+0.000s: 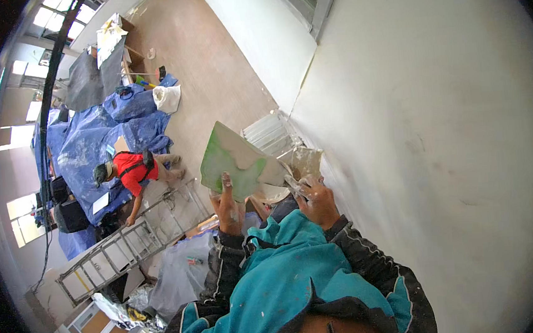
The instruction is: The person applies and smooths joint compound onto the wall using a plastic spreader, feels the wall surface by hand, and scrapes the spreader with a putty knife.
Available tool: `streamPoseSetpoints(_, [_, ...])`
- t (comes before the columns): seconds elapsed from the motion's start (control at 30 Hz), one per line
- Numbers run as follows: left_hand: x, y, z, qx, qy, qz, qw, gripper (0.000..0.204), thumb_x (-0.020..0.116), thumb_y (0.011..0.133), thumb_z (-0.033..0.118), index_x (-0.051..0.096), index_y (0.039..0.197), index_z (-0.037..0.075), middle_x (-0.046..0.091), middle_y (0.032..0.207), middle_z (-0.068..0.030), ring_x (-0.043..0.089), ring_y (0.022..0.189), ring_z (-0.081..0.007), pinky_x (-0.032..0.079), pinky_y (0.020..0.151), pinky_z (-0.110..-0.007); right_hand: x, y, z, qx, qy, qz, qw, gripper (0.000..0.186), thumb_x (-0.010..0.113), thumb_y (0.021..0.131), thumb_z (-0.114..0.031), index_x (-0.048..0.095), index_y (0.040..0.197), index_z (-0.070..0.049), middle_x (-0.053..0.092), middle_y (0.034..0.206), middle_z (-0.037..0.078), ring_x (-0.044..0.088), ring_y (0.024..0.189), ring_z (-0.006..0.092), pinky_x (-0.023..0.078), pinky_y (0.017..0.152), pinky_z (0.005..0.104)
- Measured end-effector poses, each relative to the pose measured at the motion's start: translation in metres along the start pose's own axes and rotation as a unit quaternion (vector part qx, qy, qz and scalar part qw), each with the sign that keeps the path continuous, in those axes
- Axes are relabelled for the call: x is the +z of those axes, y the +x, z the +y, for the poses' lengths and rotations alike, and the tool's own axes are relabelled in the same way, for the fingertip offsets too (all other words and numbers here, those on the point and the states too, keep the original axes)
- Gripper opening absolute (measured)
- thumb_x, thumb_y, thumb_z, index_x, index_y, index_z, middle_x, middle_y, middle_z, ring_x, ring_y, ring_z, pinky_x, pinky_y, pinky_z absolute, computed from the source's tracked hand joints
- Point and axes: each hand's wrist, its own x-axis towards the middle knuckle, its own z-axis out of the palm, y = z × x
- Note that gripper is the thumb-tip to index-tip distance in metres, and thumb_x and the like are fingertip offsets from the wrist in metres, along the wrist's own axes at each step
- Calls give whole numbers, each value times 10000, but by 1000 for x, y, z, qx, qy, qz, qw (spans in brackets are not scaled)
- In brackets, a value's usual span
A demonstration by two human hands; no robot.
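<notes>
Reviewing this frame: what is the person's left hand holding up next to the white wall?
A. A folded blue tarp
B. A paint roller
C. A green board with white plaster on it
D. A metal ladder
C: the left hand grips the lower edge of a green board smeared with white plaster, while the right hand holds a trowel against it, close to the wall.
</notes>
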Motion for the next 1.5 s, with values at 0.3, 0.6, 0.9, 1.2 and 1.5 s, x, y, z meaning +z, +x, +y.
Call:
streamPoseSetpoints(0.3, [42, -19, 22, 76, 169, -29, 982, 242, 580, 882, 132, 550, 1091, 13, 597, 981, -29, 538, 874, -111, 442, 774, -255, -39, 33, -47, -61, -2, 153, 986, 218, 596, 757, -103, 646, 968, -91, 588, 873, 117, 599, 722, 293, 482, 570, 380])
streamPoseSetpoints(0.6, [31, -40, 12, -32, -13, 3, 999, 311, 576, 890, 171, 510, 1144, 3, 587, 1026, -80, 553, 946, -165, 461, 829, -311, -83, 51, -70, -155, 66, 237, 957, 301, 563, 764, -54, 623, 1054, 6, 607, 841, 160, 599, 739, 296, 502, 612, 338])
streamPoseSetpoints(0.9, [20, -28, 31, 63, -36, 1, 997, 312, 574, 893, 165, 502, 1168, 35, 559, 1082, -49, 543, 952, -141, 470, 813, -300, -50, 14, -57, -105, -13, 80, 991, 397, 602, 715, -44, 625, 1104, -117, 590, 828, 108, 596, 651, 276, 497, 551, 352])
streamPoseSetpoints(1.2, [18, -61, 9, 37, 302, -135, 943, 267, 544, 907, 176, 539, 1096, -11, 593, 983, -67, 514, 861, -97, 432, 728, -228, -60, 63, -86, -147, 135, 213, 956, 292, 588, 772, -54, 619, 1058, 0, 590, 822, 136, 583, 679, 242, 475, 600, 314])
streamPoseSetpoints(1.5, [-65, -18, -8, -28, -77, 31, 996, 294, 536, 886, 252, 521, 1124, 80, 550, 1086, -29, 567, 985, -165, 484, 858, -340, -27, 33, -18, 25, 233, 112, 966, 382, 546, 791, -74, 509, 1152, 47, 568, 951, 113, 550, 890, 152, 457, 795, 279])
